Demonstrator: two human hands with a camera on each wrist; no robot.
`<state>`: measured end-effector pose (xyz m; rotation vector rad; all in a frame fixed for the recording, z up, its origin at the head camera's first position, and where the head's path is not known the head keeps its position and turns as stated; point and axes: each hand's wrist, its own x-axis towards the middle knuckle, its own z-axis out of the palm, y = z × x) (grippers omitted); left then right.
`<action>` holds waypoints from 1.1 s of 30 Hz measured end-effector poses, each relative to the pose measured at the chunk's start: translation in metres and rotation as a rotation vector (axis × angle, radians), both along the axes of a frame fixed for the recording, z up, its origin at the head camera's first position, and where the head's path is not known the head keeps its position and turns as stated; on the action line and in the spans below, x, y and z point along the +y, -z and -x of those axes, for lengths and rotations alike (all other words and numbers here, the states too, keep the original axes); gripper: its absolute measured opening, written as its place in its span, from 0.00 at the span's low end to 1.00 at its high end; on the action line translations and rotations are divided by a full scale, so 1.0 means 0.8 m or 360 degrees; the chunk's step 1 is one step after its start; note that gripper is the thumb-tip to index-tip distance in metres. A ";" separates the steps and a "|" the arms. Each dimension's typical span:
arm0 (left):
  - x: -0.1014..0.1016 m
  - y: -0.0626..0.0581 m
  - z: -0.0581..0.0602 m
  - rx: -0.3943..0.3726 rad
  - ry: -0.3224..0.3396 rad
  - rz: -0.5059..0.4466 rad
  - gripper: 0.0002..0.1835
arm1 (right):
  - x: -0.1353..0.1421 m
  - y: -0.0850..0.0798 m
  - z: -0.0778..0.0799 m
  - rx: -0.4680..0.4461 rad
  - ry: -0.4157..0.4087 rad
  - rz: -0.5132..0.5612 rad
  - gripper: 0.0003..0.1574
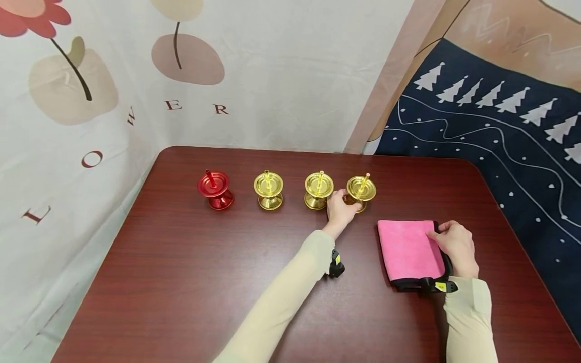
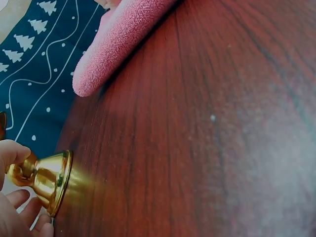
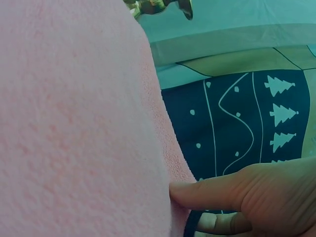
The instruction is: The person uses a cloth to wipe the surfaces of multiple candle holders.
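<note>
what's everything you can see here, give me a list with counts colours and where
Red candle holder: 1, red, left end of the row along the table's far side
Gold candle holders: 3, gold, right of the red one
Cloth: 1, pink with black edging, right side of the table
Table: 1, reddish brown, under everything
Flower hanging: 1, mostly white, behind and left
Tree hanging: 1, dark blue and tan, right
Sleeves: 2, pale, over the table
Left hand: 1, gripping the rightmost gold holder
Right hand: 1, pinching the cloth's right edge
</note>
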<state>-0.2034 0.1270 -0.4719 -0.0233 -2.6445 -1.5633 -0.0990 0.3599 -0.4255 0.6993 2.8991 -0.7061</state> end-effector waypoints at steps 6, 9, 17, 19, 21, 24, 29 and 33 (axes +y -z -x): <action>0.003 -0.001 0.003 0.0027 0.0013 0.0157 0.18 | 0.002 0.001 0.000 -0.0034 -0.0035 -0.0042 0.23; 0.004 0.000 0.004 0.0056 0.0013 0.0210 0.17 | 0.002 0.001 0.000 -0.0032 -0.0024 -0.0024 0.24; 0.003 0.008 0.005 0.0170 0.0017 0.0287 0.12 | -0.002 -0.002 -0.004 0.0087 0.0055 0.0108 0.27; 0.003 0.010 0.006 0.0189 0.0012 0.0280 0.12 | -0.003 -0.003 -0.005 0.0152 0.0042 0.0119 0.26; 0.002 0.011 0.006 0.0215 0.0007 0.0286 0.12 | -0.004 -0.004 -0.005 0.0201 0.0033 0.0120 0.25; 0.001 0.013 0.004 0.0285 0.0000 0.0277 0.11 | -0.006 -0.007 -0.006 0.0233 0.0033 0.0143 0.25; -0.002 0.015 -0.004 0.0391 0.0021 0.0252 0.13 | -0.009 -0.012 -0.009 0.0239 0.0075 0.0178 0.25; -0.003 0.014 -0.009 0.0383 0.0051 0.0180 0.14 | -0.011 -0.015 -0.010 0.0264 0.0108 0.0196 0.25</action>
